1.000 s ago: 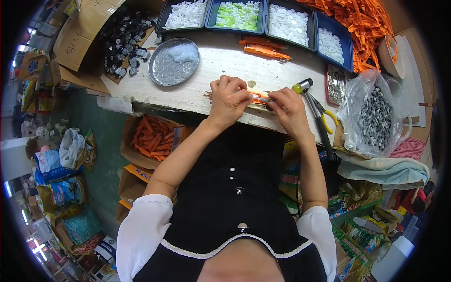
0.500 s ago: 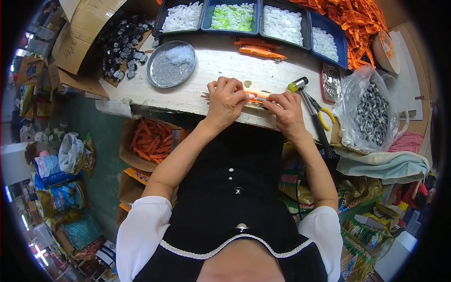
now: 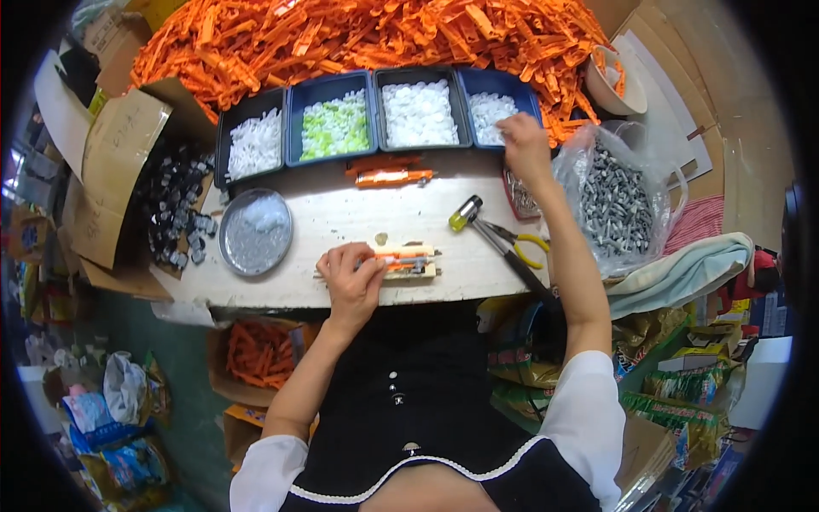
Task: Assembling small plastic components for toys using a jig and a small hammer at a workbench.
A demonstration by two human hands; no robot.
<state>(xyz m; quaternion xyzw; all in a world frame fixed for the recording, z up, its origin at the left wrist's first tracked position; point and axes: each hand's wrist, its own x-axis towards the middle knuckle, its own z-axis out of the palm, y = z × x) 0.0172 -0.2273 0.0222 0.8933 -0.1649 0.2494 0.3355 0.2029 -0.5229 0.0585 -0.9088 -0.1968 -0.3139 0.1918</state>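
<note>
My left hand [image 3: 352, 280] rests at the front of the white table, fingers closed on the left end of an orange plastic part [image 3: 415, 251]. That part lies in a pale yellow holding block [image 3: 424, 271], with a grey piece along it. Over the rightmost blue bin [image 3: 531, 85], my right hand [image 3: 526, 147] has its fingers bent together among small white plastic pieces [image 3: 488, 111]. Whether a piece is between those fingertips cannot be seen. Two assembled orange pieces [image 3: 394, 177] lie in front of the middle bins.
A round metal dish [image 3: 247, 258] with clear bits is at left, by a carton of black parts [image 3: 175, 192]. A hammer [image 3: 505, 246], yellow-handled pliers [image 3: 536, 249] and a bag of grey parts [image 3: 616, 209] lie right. Behind the bins is an orange heap [image 3: 358, 43].
My right hand has left the orange part and reached forward to the rightmost bin. My left hand stays on the part. The view has shifted, showing more of the orange heap.
</note>
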